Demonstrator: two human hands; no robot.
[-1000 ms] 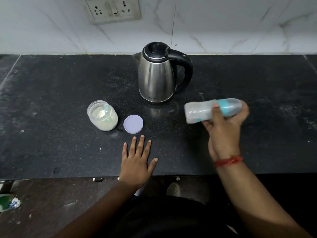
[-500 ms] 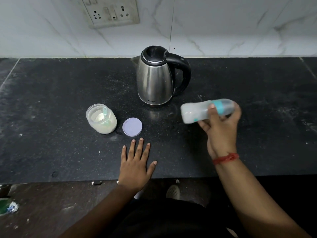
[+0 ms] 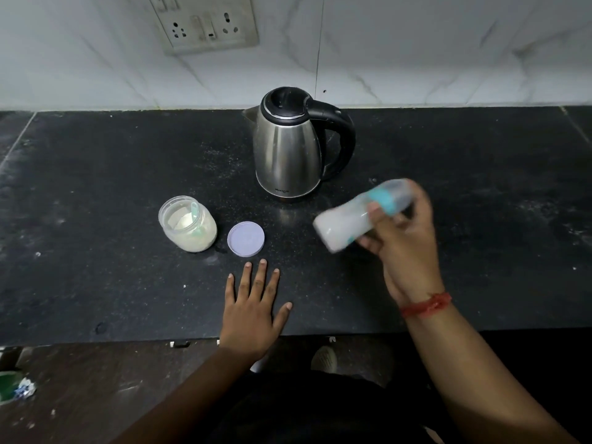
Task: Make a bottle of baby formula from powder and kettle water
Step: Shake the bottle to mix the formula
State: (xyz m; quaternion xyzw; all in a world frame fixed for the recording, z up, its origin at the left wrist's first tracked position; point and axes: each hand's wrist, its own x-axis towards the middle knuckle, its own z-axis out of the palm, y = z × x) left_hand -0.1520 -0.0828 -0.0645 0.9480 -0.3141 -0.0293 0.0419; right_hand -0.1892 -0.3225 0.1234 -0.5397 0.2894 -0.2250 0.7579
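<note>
Right hand [image 3: 404, 238] is raised above the worktop [image 3: 96, 174], right of centre, forearm coming in from the near right corner. Its fingers [image 3: 375, 210] are curled round the baby bottle [image 3: 362, 214], thumb over the front near the teal collar. Bottle is tilted, base pointing down-left toward the near edge, capped top up-right by the knuckles. Cloudy whitish contents; bottle and hand both motion-blurred, so finer finger placement is unreadable. Red thread band [image 3: 426, 305] on that wrist.

Left hand [image 3: 253, 310] lies flat, palm down, on the worktop at the near edge, about the middle. Fingers straight and slightly spread, thumb out to the right, holding nothing.

Steel kettle [image 3: 286, 152] stands upright toward the back edge, centre, black lid closed, handle facing right. Open powder jar [image 3: 188, 224] sits left of centre with a pale green scoop [image 3: 194, 209] inside. Its round lilac lid [image 3: 245, 239] lies flat just beside it on the right, just beyond the left fingertips and apart from them.

Wall socket plate [image 3: 205, 24] on the marble wall behind.
</note>
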